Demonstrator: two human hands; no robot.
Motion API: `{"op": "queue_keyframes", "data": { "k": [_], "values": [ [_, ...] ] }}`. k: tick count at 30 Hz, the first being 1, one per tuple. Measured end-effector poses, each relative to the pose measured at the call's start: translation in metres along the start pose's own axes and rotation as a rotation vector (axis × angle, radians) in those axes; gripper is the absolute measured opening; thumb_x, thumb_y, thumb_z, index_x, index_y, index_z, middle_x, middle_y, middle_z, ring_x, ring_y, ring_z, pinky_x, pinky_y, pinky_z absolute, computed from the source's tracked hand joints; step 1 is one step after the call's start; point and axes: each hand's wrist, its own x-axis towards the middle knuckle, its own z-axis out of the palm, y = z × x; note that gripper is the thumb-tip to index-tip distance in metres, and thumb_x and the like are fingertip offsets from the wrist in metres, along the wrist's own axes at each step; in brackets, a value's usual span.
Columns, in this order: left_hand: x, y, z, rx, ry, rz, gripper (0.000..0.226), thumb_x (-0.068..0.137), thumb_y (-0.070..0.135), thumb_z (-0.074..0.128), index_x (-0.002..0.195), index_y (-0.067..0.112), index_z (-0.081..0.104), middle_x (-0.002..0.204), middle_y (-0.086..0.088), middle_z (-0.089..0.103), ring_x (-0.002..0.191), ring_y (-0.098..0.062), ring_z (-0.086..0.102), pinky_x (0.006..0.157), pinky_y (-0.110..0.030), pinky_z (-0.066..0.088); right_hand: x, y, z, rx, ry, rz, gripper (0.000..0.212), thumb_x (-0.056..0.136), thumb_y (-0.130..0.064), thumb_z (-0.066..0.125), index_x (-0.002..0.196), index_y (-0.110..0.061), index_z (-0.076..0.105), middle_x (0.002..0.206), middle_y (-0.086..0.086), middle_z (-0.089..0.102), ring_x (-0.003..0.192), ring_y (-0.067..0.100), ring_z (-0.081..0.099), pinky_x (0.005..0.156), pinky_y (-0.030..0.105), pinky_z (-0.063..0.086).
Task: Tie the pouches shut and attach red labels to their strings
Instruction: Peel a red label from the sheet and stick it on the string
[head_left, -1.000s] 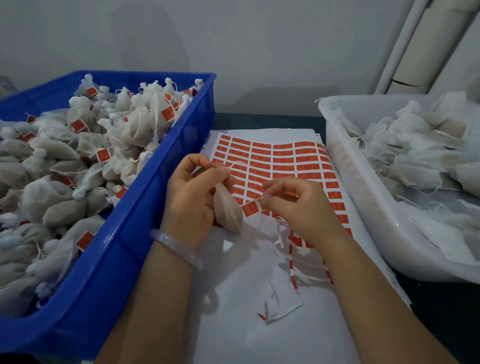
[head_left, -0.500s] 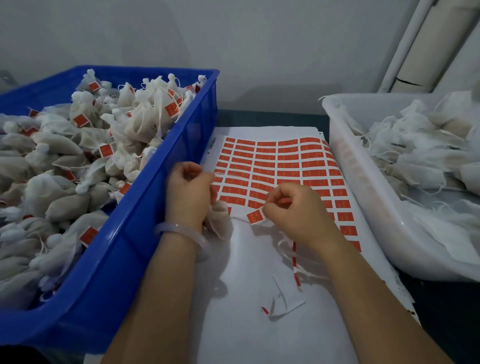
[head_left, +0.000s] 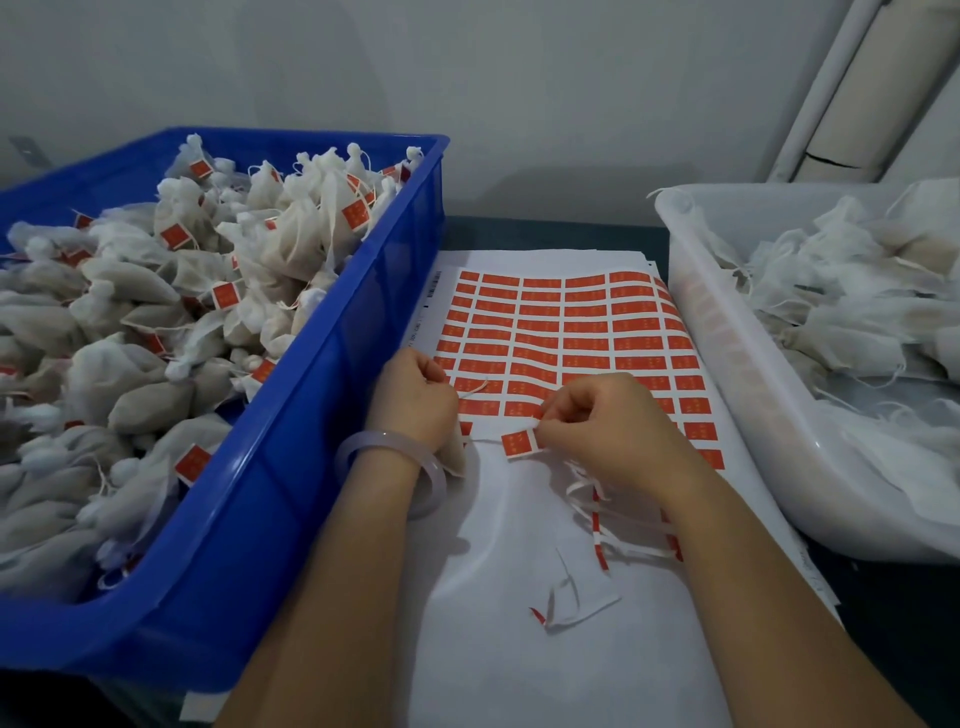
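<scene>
The left hand (head_left: 413, 400) is closed in a loose fist, knuckles up, and grips a small white pouch (head_left: 457, 453), which shows below the heel of the hand, just beside the wrist. A pale bracelet (head_left: 390, 460) sits on that wrist. A short loose end of cord curls out of the top of the fist on its right side.

A thin string (head_left: 482, 440) runs from the pouch rightward to a red label (head_left: 521, 443). The right hand (head_left: 613, 431) has its fingers curled in, and thumb and forefinger pinch the label at its right edge. The label lies between the two hands, nearer the right one. The hands are near each other but not touching.

Under both hands lies a white sheet (head_left: 498, 545); beyond the fingers it carries rows of red labels, and on the wrist side it is bare. White and red paper scraps (head_left: 574, 603) lie on it beside and below the right forearm.

Just to the left of the left hand stands a blue bin (head_left: 291, 467) heaped with tied pouches (head_left: 156, 312), many with red labels. To the right of the right hand, a little apart, stands a white bin (head_left: 737, 415) holding loose pouches (head_left: 841, 322). A strip of dark counter (head_left: 545, 231) shows past the sheet.
</scene>
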Motion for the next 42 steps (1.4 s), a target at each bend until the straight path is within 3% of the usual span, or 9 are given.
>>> {"op": "queue_keyframes", "data": {
  "k": [7,13,17,21,26,32,36,39,42],
  "values": [
    [0.002,-0.002,-0.001,-0.005,-0.023,0.009,0.015,0.092,0.015,0.054,0.096,0.029,0.049,0.076,0.022,0.045,0.058,-0.005,0.053,0.033,-0.006,0.036,0.001,0.000,0.002,0.081,-0.017,-0.054,0.013,0.078,-0.027,0.074,0.079,-0.030,0.061,0.085,-0.021,0.064,0.080,0.001,0.063,0.061,0.009,0.043],
    [0.002,-0.003,0.001,-0.008,-0.019,0.019,0.015,0.093,0.014,0.052,0.094,0.028,0.047,0.076,0.022,0.043,0.059,-0.003,0.051,0.031,-0.005,0.033,0.003,0.000,0.007,0.131,0.004,-0.052,0.027,0.073,-0.026,0.079,0.083,-0.033,0.055,0.087,-0.024,0.060,0.080,-0.002,0.061,0.063,0.009,0.046],
    [0.002,-0.004,0.000,-0.004,-0.026,0.032,0.015,0.093,0.014,0.052,0.094,0.028,0.047,0.076,0.021,0.044,0.059,-0.003,0.051,0.031,-0.005,0.033,0.001,0.000,0.005,0.114,-0.043,-0.056,0.035,0.074,-0.028,0.078,0.088,-0.038,0.047,0.086,-0.030,0.054,0.073,-0.007,0.058,0.052,0.003,0.042],
    [0.003,-0.004,0.000,-0.018,-0.027,0.033,0.015,0.092,0.013,0.053,0.093,0.027,0.047,0.076,0.021,0.045,0.059,-0.003,0.051,0.031,-0.004,0.032,0.001,0.001,0.006,0.054,-0.041,-0.069,0.038,0.075,-0.027,0.076,0.100,-0.035,0.048,0.088,-0.020,0.060,0.077,0.003,0.063,0.057,0.008,0.045],
    [0.003,-0.005,0.000,-0.018,-0.020,0.045,0.016,0.093,0.012,0.052,0.092,0.027,0.047,0.075,0.021,0.044,0.058,-0.003,0.049,0.031,-0.004,0.032,0.001,0.002,-0.006,0.048,0.028,-0.124,0.028,0.078,-0.027,0.073,0.088,-0.039,0.050,0.080,-0.033,0.051,0.067,-0.011,0.058,0.045,0.001,0.038],
    [0.003,-0.005,0.001,-0.037,-0.029,0.057,0.017,0.093,0.015,0.053,0.088,0.029,0.046,0.076,0.022,0.045,0.058,-0.003,0.051,0.032,-0.005,0.035,0.001,0.005,-0.014,0.070,0.100,-0.197,0.016,0.085,-0.024,0.066,0.079,-0.036,0.057,0.084,-0.028,0.058,0.078,-0.003,0.060,0.059,0.004,0.040],
    [-0.001,-0.002,-0.001,-0.084,-0.019,0.068,0.019,0.093,0.015,0.053,0.086,0.031,0.045,0.077,0.023,0.045,0.058,-0.003,0.054,0.034,-0.005,0.036,0.001,-0.001,-0.017,0.234,0.230,-0.223,0.014,0.087,-0.022,0.063,0.076,-0.031,0.060,0.077,-0.030,0.063,0.081,-0.014,0.059,0.058,-0.002,0.042],
    [-0.006,0.003,0.000,-0.150,0.006,0.115,0.022,0.093,0.014,0.053,0.083,0.032,0.045,0.080,0.022,0.049,0.054,-0.004,0.061,0.036,-0.005,0.037,-0.003,-0.006,-0.024,0.424,0.296,-0.207,0.008,0.084,-0.038,0.058,0.085,-0.031,0.062,0.082,-0.036,0.064,0.086,-0.013,0.061,0.066,0.004,0.049],
    [-0.009,0.007,0.001,-0.233,0.041,0.184,0.022,0.093,0.013,0.053,0.083,0.032,0.047,0.080,0.019,0.054,0.056,0.018,0.056,0.038,-0.005,0.037,-0.006,-0.010,-0.031,0.659,0.362,-0.159,0.022,0.078,-0.043,0.057,0.093,-0.029,0.064,0.090,-0.026,0.069,0.087,-0.001,0.067,0.062,0.017,0.054]
  ]
}}
